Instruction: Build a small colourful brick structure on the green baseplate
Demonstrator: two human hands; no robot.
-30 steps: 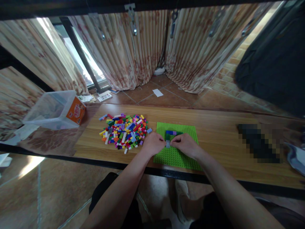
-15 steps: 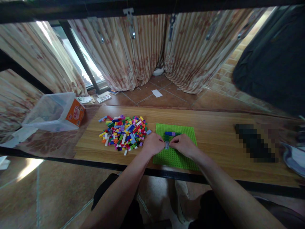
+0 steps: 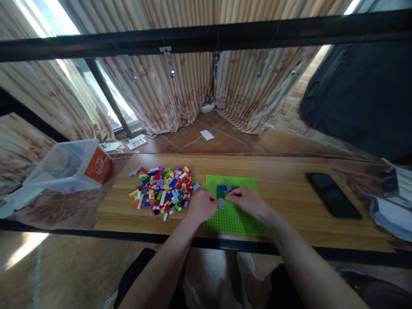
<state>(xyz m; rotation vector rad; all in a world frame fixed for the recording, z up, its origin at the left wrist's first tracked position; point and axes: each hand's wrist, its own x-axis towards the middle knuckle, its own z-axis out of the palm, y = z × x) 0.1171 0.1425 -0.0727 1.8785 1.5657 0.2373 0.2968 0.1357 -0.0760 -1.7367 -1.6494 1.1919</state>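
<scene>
A bright green baseplate [image 3: 238,225] lies in front of me on the wooden board. Rows of toy bricks stand on it: a blue brick [image 3: 222,187] with a purple one beside it along the top, dark green below, and a translucent grey brick [image 3: 220,204] lower down. My left hand [image 3: 202,205] is closed over the plate's left edge, its curled fingertips just left of the grey brick. From the right, my right hand [image 3: 249,201] comes in with thumb and forefinger drawn together near the dark green bricks. What either hand holds, if anything, is too small or hidden to see.
A heap of mixed colourful bricks [image 3: 164,189] lies left of the plate on the wooden board [image 3: 286,193]. A black phone [image 3: 333,195] rests at the right. Beyond the board's left end stands a clear plastic box [image 3: 64,165]. A dark bar [image 3: 193,38] crosses above.
My view has tilted upward and shifted slightly. Both hands have drawn a little apart from the grey brick, which stays on the baseplate and shows more plainly.
</scene>
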